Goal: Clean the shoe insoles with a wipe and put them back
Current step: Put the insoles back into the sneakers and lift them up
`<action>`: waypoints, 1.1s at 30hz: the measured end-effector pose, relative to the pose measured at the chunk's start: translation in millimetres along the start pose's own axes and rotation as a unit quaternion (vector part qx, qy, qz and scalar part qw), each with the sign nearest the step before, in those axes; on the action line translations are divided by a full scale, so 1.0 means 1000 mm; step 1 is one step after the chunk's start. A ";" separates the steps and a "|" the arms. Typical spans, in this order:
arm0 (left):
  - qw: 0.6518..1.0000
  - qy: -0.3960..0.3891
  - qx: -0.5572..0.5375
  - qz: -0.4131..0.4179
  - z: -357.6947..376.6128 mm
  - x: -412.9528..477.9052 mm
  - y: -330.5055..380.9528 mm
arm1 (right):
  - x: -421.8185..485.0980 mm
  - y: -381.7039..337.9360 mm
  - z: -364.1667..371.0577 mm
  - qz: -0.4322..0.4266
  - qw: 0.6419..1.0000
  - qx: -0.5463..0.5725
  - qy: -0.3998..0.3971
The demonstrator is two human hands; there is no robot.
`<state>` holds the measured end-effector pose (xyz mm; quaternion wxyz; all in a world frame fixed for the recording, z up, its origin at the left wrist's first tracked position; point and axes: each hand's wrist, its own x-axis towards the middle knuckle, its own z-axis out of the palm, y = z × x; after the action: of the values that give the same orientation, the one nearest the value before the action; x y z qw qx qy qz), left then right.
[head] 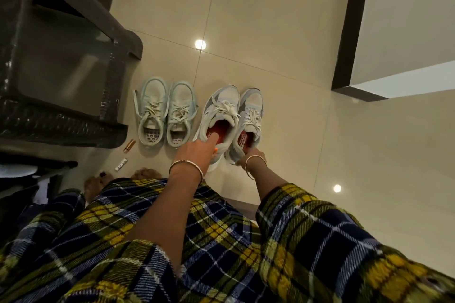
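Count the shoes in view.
4. Left mint shoe and right mint shoe beside the dark stand; left grey shoe, left hand reaching inside it; right grey shoe, right hand holding its heel. None appears hidden.

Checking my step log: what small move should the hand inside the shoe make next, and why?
Probably press the left hand further along the red insole to seat it flat: its fingers lie straight on it inside the grey shoe, while the right hand grips the neighbouring shoe by its heel.
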<state>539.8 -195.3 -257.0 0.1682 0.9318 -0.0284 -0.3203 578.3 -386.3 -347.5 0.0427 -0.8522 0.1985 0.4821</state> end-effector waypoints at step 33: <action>0.888 0.346 -0.215 -0.215 -0.159 -0.239 0.017 | -0.301 -0.010 -0.132 -0.419 0.829 0.160 0.333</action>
<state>447.3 -126.4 6.5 0.2902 0.9079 0.3024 -0.0039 550.7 -322.5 -25.7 0.3075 -0.9438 -0.1009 0.0662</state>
